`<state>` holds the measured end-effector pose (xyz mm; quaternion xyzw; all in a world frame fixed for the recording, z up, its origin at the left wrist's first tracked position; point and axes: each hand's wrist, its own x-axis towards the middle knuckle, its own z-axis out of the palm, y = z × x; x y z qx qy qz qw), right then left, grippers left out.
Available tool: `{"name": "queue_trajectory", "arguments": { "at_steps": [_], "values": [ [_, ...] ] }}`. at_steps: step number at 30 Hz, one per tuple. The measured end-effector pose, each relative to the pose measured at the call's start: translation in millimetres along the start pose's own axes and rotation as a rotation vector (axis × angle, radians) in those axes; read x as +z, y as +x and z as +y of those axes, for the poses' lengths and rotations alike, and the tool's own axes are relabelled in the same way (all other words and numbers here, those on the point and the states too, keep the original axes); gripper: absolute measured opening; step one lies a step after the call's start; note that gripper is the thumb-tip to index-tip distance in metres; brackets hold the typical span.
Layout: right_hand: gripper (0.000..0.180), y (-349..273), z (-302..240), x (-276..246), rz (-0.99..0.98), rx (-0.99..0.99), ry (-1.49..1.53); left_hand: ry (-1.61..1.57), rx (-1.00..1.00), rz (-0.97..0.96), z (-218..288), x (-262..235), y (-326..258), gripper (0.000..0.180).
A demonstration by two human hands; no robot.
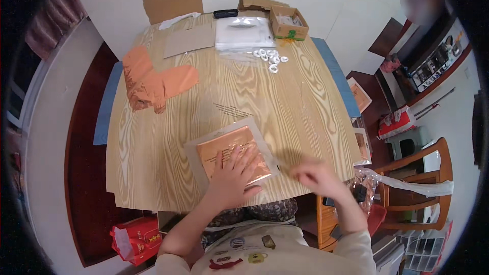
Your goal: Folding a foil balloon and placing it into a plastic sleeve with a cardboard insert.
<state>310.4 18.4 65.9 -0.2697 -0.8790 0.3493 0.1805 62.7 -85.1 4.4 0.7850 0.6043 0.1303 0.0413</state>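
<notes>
My left hand (233,175) lies flat with fingers spread on a square copper-coloured foil sheet (209,152) near the table's front edge. The foil rests on a slightly larger grey card (259,128), tilted on the tabletop. Clear plastic with dark print (230,109) reaches beyond the card's far edge, and more print shows over the foil. To the right of the card, my right hand (317,177) is lifted near the table edge. Motion blurs its fingers, which look curled; whether they hold anything is hidden.
Crumpled copper foil (165,82) lies at the left of the wooden table (305,122). Farther back are a grey board (189,42), stacked clear bags (244,33), several white rings (273,59), a black object (225,14) and a cardboard box (290,31). A wooden chair (444,173) stands right.
</notes>
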Motion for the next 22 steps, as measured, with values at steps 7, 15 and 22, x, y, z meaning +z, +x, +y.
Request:
{"name": "queue_trajectory", "arguments": {
  "at_steps": [7,15,22],
  "values": [
    [0.015,-50.8,0.6,44.0,0.012,-0.026,0.047,0.063,0.031,0.02,-4.9,11.8,0.7,0.065],
    [0.019,-45.9,-0.2,59.4,0.199,0.036,-0.171,0.093,0.053,0.046,-2.7,11.3,-0.7,0.063],
    [0.036,-19.5,15.7,61.6,0.044,-0.114,-0.143,0.117,0.101,0.053,-2.6,7.8,-0.7,0.065]
  ]
}}
